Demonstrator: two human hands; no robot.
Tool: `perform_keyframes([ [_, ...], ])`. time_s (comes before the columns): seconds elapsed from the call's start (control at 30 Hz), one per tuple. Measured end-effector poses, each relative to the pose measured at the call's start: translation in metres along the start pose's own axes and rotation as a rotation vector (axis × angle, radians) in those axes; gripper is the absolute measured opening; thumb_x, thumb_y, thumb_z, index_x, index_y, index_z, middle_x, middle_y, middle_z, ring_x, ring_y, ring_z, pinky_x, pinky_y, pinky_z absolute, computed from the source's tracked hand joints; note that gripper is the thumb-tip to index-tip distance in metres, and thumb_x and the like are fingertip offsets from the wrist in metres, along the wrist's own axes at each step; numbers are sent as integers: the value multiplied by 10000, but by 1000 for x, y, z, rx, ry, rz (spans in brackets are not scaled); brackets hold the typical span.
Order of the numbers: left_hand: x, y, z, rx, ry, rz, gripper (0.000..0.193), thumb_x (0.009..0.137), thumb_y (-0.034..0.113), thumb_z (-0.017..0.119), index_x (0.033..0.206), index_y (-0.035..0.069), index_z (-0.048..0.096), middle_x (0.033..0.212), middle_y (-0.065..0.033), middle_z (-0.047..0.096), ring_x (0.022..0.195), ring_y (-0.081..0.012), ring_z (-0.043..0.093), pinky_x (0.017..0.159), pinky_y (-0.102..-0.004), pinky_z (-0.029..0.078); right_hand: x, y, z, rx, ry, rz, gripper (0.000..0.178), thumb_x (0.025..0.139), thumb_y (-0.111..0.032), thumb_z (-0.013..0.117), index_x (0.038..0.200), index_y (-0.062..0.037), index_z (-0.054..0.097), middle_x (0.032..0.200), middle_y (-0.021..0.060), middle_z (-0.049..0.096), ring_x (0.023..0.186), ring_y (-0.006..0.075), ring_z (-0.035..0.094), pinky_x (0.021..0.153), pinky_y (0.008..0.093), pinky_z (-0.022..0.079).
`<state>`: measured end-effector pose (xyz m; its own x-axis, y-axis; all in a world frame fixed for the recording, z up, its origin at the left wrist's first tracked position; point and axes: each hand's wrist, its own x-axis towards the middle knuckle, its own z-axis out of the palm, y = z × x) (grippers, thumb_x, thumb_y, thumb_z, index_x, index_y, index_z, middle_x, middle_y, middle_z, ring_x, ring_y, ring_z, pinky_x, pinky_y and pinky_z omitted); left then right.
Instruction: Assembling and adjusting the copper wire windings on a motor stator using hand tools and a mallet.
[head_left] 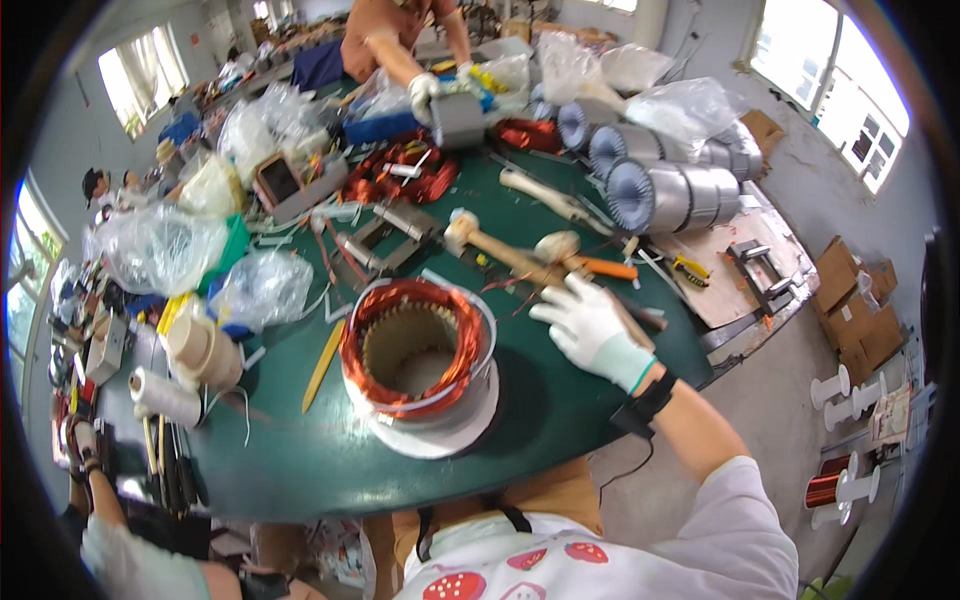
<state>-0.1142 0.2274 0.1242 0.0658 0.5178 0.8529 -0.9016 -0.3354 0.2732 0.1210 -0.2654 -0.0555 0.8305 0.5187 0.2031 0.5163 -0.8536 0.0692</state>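
My right hand (590, 330), in a white glove with a teal cuff, reaches over the table with its fingers stretched out. Its fingertips are at a wooden mallet (510, 256); whether they touch it, I cannot tell. A hammer with an orange handle (608, 269) lies just beyond. At the lower left, my left hand (145, 558) is a gloved blur beside the table, its fingers smeared. Between my hands a motor stator (410, 395) with copper windings (462, 340) stands upright on a white round base (440, 440).
On the green table (560, 400) are a yellow flat stick (323, 368), white thread spool (165, 398), copper coils (425, 180) and plastic bags (165, 250). Metal stator cores (680, 197) line the far right. Across the table, a person's gloved hand (424, 97) touches a grey core (458, 120).
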Motion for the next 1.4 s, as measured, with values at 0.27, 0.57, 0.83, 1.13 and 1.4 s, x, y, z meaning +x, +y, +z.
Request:
perform_keyframes([
  [0.27,-114,-63,25,602,-643,-953,433,925,52,563,1343,-60,576,1185,-162,678,1102,-226,651,1011,-348,489,-19,-32,10,390,120,-243,392,879,-215,700,1256,-109,688,1347,174,618,1343,410,516,1112,508,419],
  [0.57,-150,-75,98,389,-993,-464,714,791,197,803,1427,11,540,1500,-193,490,1424,-409,433,1198,-496,336,-7,-62,-36,1358,23,110,532,1065,-147,552,1559,-13,405,1473,163,552,1359,230,544,1145,351,413],
  [0.83,-116,-89,146,-90,-725,-978,406,1130,286,404,1079,-38,642,914,-138,744,866,-208,711,961,-377,532,60,-78,-94,1738,-48,-97,594,970,-22,509,1548,43,391,1499,148,522,1364,218,512,1193,346,348],
  [1.13,-7,-59,53,-505,-104,-612,323,1070,242,522,1242,-19,604,935,-79,590,786,-152,565,736,-304,497,39,15,-124,1347,372,-49,331,1108,-246,448,1136,11,654,1343,189,658,1186,232,655,1040,365,508],
  [1.4,-21,-98,-42,125,142,-585,255,1039,208,606,1181,0,641,963,-46,568,857,-133,561,832,-347,506,-55,47,-56,1096,569,404,259,1083,-229,485,1114,-43,664,1075,59,698,965,179,653,921,337,508],
])
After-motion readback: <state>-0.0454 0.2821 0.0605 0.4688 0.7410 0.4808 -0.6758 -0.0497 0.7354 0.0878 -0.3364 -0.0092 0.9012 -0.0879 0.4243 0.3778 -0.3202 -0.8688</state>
